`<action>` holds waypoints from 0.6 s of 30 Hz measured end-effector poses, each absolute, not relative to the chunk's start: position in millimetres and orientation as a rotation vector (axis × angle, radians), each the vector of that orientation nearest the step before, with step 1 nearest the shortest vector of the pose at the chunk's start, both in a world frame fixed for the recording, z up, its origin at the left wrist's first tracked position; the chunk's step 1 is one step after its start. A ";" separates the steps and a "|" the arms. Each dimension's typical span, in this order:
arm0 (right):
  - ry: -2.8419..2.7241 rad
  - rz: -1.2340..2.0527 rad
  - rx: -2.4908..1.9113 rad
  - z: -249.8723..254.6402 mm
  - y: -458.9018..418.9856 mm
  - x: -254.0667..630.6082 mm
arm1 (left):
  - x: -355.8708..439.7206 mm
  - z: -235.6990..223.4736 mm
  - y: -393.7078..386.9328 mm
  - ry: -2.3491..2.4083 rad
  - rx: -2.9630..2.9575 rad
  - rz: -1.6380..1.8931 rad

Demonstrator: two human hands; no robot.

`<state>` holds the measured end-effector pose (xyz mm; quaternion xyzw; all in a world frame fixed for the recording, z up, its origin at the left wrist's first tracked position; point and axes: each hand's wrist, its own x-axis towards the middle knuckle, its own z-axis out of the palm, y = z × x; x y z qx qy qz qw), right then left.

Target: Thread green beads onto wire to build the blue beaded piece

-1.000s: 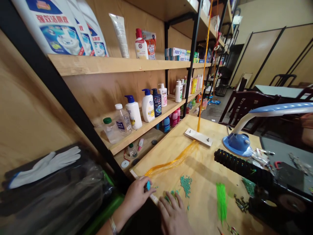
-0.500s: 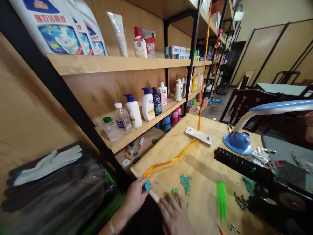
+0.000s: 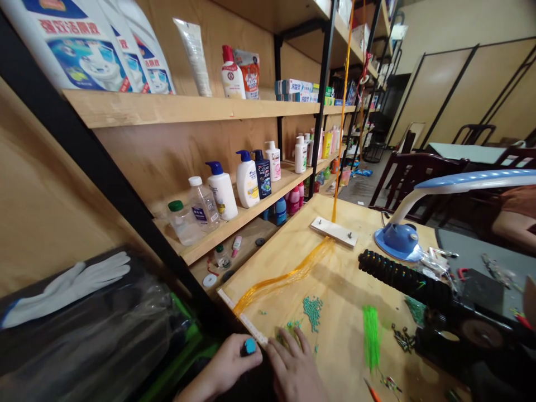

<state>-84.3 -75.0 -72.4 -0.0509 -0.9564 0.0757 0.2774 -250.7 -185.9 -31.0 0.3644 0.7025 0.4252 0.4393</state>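
Observation:
My left hand [image 3: 226,365] is closed round a small dark object with a blue tip [image 3: 249,346], held at the near left corner of the wooden table [image 3: 347,279]. My right hand [image 3: 295,371] lies flat beside it, fingers spread, fingertips on scattered teal beads [image 3: 293,326]. A denser pile of teal beads [image 3: 312,307] sits just beyond. An orange bundle of strands [image 3: 285,276] runs from the table's left edge up to a small wooden block [image 3: 334,231] and on upward.
A green strand bundle [image 3: 371,335], dark small parts [image 3: 402,338], a black ribbed tube [image 3: 402,276] and a blue desk lamp [image 3: 400,240] lie to the right. Shelves of bottles [image 3: 247,181] stand left; a white glove [image 3: 62,287] rests on plastic.
The view has shifted slightly, and both hands sit lower and nearer the table's front edge. My left hand has drawn back off the table corner, still holding the blue-tipped object.

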 end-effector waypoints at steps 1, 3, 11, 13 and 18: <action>-2.544 0.203 -0.148 -71.8 -75.3 -86.2 | -250.5 -29.7 -184.9 1.730 0.900 1.067; -2.489 0.226 -0.173 -67.8 -76.4 -90.3 | -249.7 -27.0 -183.6 1.703 0.895 1.085; -2.185 0.374 -0.199 -42.7 -75.8 -92.1 | -239.5 -8.5 -183.7 1.689 0.852 1.210; -2.190 0.362 -0.191 -43.1 -73.0 -84.3 | -232.1 -2.2 -181.1 1.705 0.873 1.185; -2.198 0.265 -0.275 -54.3 -62.1 -45.3 | -208.5 11.1 -162.2 1.653 1.034 1.028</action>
